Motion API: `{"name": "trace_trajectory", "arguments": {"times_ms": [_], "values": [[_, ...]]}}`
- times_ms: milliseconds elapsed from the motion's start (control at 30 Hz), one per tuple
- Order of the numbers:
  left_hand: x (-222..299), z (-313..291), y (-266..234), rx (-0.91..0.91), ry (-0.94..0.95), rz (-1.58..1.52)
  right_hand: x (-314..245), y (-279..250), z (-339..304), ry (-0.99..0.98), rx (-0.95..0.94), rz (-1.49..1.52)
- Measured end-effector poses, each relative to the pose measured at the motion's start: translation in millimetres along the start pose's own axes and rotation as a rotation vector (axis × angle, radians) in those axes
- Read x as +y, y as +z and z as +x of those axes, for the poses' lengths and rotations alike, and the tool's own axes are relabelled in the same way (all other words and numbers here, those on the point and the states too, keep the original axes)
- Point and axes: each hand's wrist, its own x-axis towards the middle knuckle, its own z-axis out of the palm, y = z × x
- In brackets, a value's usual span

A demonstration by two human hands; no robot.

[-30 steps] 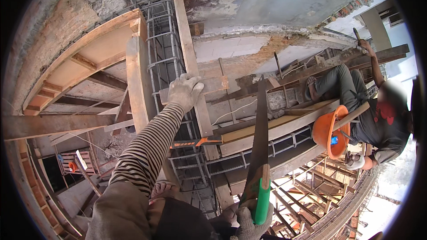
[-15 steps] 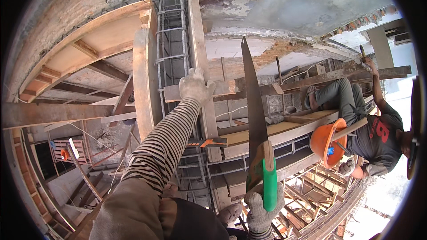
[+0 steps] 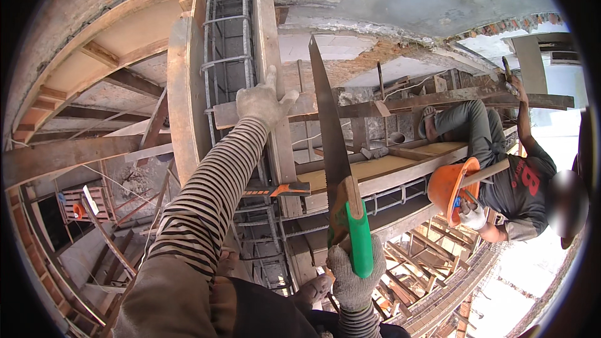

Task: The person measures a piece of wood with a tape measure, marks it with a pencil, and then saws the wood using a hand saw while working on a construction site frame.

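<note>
A hand saw (image 3: 335,131) with a green handle stands blade up in my gloved right hand (image 3: 357,272), whose fingers are wrapped round the grip. My gloved left hand (image 3: 264,101) rests on a short wooden block (image 3: 305,105) that crosses an upright plank (image 3: 268,25). Its index finger points up along the plank and its thumb stretches to the right; the other fingers are partly hidden. Below that hand, a tool with an orange and black handle (image 3: 285,189) lies across the formwork. The saw blade is right of the block, apart from it in this view.
Steel rebar cages (image 3: 226,31) run between the formwork boards. At the right a co-worker (image 3: 519,178) sits by a long beam (image 3: 438,101), one gloved hand at an orange bucket (image 3: 441,191). Loose timber framing (image 3: 432,256) lies below, at a lower level.
My left index finger has stretched out from a more curled hand. The whole view has shifted slightly, and the saw stays in my right hand. The co-worker's gloved hand has moved in to the bucket.
</note>
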Motion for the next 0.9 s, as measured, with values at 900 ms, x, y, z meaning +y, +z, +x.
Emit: {"name": "trace_trajectory", "arguments": {"times_ms": [900], "values": [[-6, 11, 11, -0.005, 0.025, -0.012, 29, 17, 2, -0.043, -0.078, -0.008]]}}
